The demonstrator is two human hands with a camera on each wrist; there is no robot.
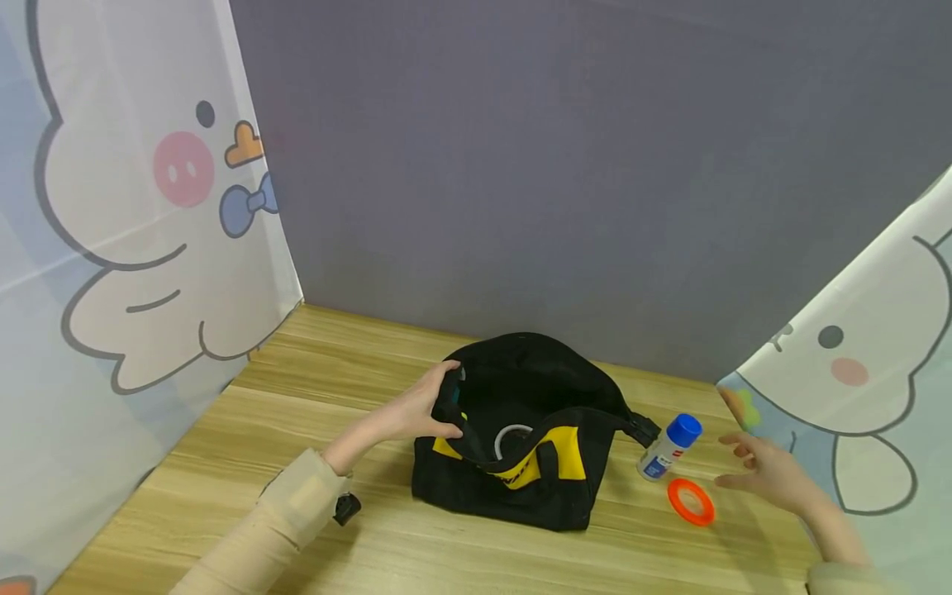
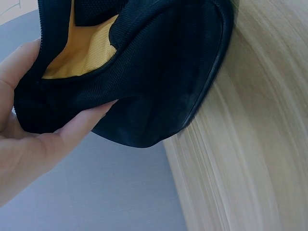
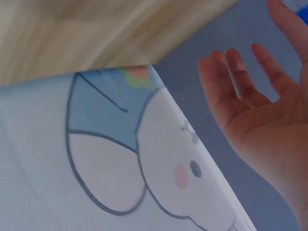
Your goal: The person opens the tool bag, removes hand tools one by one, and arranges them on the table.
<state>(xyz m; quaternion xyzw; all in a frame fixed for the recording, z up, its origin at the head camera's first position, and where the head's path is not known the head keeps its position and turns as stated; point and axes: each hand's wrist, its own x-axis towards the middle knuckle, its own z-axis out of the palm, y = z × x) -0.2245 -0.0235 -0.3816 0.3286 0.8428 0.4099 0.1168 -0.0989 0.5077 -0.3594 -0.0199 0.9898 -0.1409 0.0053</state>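
Observation:
My left hand (image 1: pixel 420 405) grips the left rim of a black and yellow tool bag (image 1: pixel 513 504), with the thumb on the outside and the fingers over the edge. In the left wrist view, the hand (image 2: pixel 33 139) pinches the bag's black fabric (image 2: pixel 144 101) beside the zipper. The bag's mouth gapes, and a white curved piece (image 1: pixel 513 431) shows inside. On the right, my right hand (image 1: pixel 769 471) hovers with loosely bent fingers and holds nothing. Nearest to it are a white tube with a blue cap (image 1: pixel 683 430) and a flat orange ring (image 1: pixel 691 502).
A small black object (image 1: pixel 346 507) lies by the left sleeve. The wooden table (image 1: pixel 335 355) backs onto a grey panel (image 1: pixel 558 182), with printed cartoon cloths (image 1: pixel 126 215) at both sides. A black strap end (image 1: pixel 641 430) sticks out from the bag towards the tube.

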